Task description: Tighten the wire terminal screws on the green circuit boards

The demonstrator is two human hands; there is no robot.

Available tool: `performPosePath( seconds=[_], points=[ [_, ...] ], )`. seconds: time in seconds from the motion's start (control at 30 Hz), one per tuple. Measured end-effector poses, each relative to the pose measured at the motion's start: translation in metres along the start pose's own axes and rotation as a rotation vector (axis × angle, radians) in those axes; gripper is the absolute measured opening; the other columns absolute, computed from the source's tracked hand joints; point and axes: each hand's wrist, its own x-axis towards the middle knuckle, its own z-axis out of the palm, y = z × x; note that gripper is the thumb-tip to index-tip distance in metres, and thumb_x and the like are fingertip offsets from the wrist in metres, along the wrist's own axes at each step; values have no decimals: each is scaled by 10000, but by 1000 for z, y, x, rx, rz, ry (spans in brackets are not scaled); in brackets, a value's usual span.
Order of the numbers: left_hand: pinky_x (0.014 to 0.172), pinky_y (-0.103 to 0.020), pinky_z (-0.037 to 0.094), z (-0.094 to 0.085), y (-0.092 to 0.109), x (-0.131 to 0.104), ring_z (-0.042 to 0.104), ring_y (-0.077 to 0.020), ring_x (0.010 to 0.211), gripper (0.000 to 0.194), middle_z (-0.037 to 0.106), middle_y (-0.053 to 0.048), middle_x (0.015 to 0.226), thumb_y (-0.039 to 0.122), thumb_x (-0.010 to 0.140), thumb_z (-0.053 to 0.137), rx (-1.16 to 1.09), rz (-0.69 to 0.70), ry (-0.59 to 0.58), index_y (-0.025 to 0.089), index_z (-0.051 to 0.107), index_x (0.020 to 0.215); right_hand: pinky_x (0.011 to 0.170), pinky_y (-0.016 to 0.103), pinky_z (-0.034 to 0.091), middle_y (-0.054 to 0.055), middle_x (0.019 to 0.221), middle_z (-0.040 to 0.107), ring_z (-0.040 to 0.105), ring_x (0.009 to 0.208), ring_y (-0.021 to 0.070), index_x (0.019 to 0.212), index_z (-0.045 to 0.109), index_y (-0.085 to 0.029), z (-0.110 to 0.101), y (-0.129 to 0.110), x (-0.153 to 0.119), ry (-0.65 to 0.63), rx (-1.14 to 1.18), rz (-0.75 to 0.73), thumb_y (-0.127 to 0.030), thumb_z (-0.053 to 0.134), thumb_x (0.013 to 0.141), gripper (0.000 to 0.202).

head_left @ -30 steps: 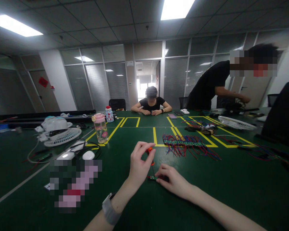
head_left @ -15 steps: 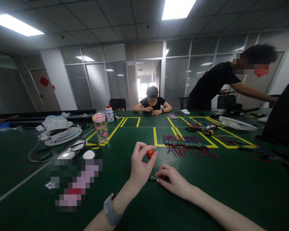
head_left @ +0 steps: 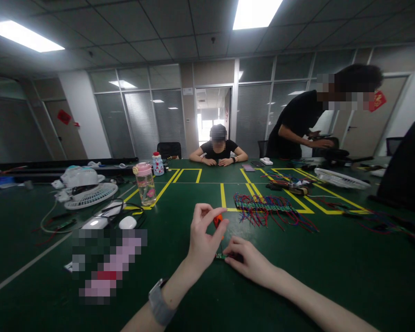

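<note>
My left hand (head_left: 204,235) pinches the orange handle of a small screwdriver (head_left: 217,221) between thumb and fingers. Its thin shaft points down at a small green circuit board (head_left: 220,256) lying on the green table. The fingertips of my right hand (head_left: 249,260) are closed on the board's right end and partly cover it. Whether the tip sits in a screw is too small to make out. Beyond my hands lies a row of green circuit boards (head_left: 268,205) with red and blue wires sticking out.
On the left are a pink-lidded bottle (head_left: 145,186), a white fan (head_left: 91,196) and a white mouse (head_left: 127,222). Loose wired parts lie along the right side, near a white fan grille (head_left: 340,178). One person sits opposite; another stands at the back right.
The screwdriver's orange handle has turned slightly in my left fingers; my right hand stays on the board. The standing person has drawn an outstretched arm back. The seated person's hands have shifted slightly.
</note>
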Motion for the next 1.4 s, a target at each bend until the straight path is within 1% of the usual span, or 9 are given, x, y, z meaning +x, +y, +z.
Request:
performPosePath(
  seconds=[0.13, 0.33, 0.53, 0.63, 0.8, 0.97, 1.1, 1.23, 1.4],
  points=[
    [831, -291, 501, -1, -1, 0, 613, -173, 967, 296, 622, -63, 1033, 177, 957, 434, -58, -27, -51, 228, 668, 1130, 717, 255, 463, 36, 887, 580, 573, 805, 173, 883, 705, -170, 0, 0, 0, 9, 8, -12, -92, 610, 844, 129],
    [715, -271, 503, 0, -3, 0, 588, -153, 788, 155, 548, -25, 867, 237, 876, 601, 5, -2, 2, 225, 724, 970, 711, 254, 466, 34, 882, 581, 572, 798, 173, 869, 703, -169, 0, 1, 0, 2, 4, -4, -100, 622, 842, 111],
    [891, -311, 489, -1, -2, -1, 606, -187, 1044, 321, 632, -74, 1105, 169, 961, 402, -91, -43, -55, 220, 655, 1151, 713, 251, 462, 33, 889, 583, 576, 795, 169, 886, 707, -173, 0, 0, 0, 2, 9, -15, -91, 611, 846, 132],
    [829, -293, 500, 0, -4, -1, 627, -172, 942, 263, 659, -56, 1000, 162, 944, 451, -89, -24, -45, 203, 662, 1095, 713, 252, 458, 34, 884, 582, 575, 795, 171, 879, 706, -169, -1, -1, 0, 3, -3, -7, -82, 613, 840, 134],
    [741, -280, 503, 0, -5, 0, 593, -156, 807, 162, 562, -29, 880, 221, 888, 572, 11, -15, -11, 211, 712, 967, 700, 250, 453, 33, 868, 583, 569, 791, 173, 869, 708, -163, -2, -3, 1, -6, -18, -2, -78, 616, 837, 130],
    [885, -317, 492, -1, -5, 0, 607, -180, 1020, 325, 614, -66, 1095, 180, 962, 410, -85, -66, -60, 232, 643, 1182, 702, 250, 458, 38, 887, 588, 574, 796, 173, 891, 713, -163, -1, -2, 1, -6, -1, -3, -82, 615, 841, 137],
    [830, -303, 507, 0, -6, 0, 626, -173, 937, 241, 647, -52, 1010, 195, 934, 499, -100, -62, -64, 216, 659, 1112, 716, 255, 463, 41, 894, 587, 576, 802, 174, 889, 713, -159, 0, 1, 1, 1, 9, -16, -79, 615, 840, 136],
    [770, -294, 510, 1, -4, 0, 601, -167, 850, 167, 564, -35, 934, 236, 847, 637, -6, -41, -31, 227, 708, 997, 720, 260, 465, 41, 889, 588, 575, 805, 179, 879, 711, -157, 1, 2, 1, 2, -3, -11, -79, 627, 833, 124],
    [868, -318, 502, -1, -4, 1, 615, -190, 1026, 317, 619, -76, 1139, 197, 960, 421, -116, -76, -88, 235, 642, 1184, 720, 255, 464, 38, 890, 590, 579, 807, 177, 899, 713, -163, 1, 2, 0, 6, -4, -12, -71, 626, 833, 143]
  ],
)
